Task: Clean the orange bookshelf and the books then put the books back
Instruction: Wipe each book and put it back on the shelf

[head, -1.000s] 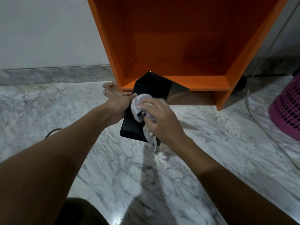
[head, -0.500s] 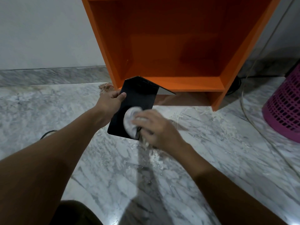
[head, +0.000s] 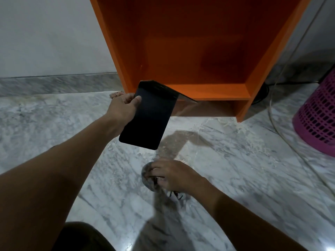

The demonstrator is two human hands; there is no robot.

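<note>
The orange bookshelf stands against the wall, and its lowest compartment holds nothing. My left hand grips a black book by its left edge and holds it in the air in front of the shelf's bottom left corner. The book's top end is bent back toward the shelf. My right hand is low over the marble floor and grips a crumpled grey cloth, well below the book and apart from it.
A pink plastic basket stands on the floor at the right. A thin cable runs down past the shelf's right side. Dust and debris lie on the marble floor before the shelf. A small brownish scrap lies by the shelf's left foot.
My right hand with the cloth has left the book's cover and dropped toward the floor. My left hand has lifted the book a little, closer to the shelf.
</note>
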